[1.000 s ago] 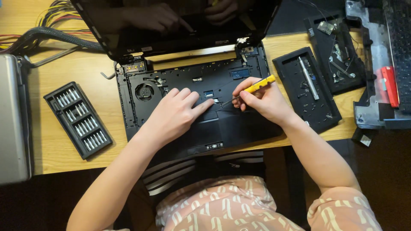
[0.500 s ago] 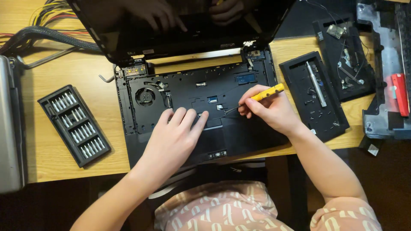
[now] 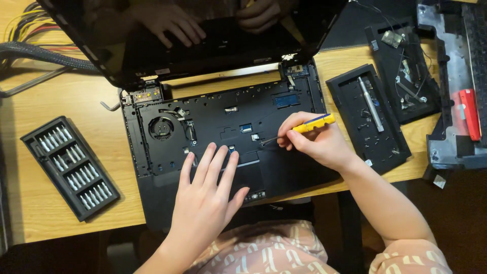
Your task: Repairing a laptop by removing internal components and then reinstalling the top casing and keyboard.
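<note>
Fingers of the right hand (image 3: 317,144) grip a yellow screwdriver (image 3: 299,129) over the laptop base (image 3: 213,132); left hand (image 3: 208,195) rests flat, open.

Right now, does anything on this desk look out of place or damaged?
The laptop lies opened up, keyboard gone, fan bare. The right hand holds a yellow screwdriver to it; the left hand rests flat. A black panel juts past the desk edge.

A: The right hand (image 3: 317,144) covers most of the yellow screwdriver (image 3: 314,123); whether the tip meets the laptop base (image 3: 213,122) is too small to tell.

B: The lid (image 3: 203,40) is cut off at the top edge. The bits in the bit case (image 3: 71,167) are indistinct.
</note>
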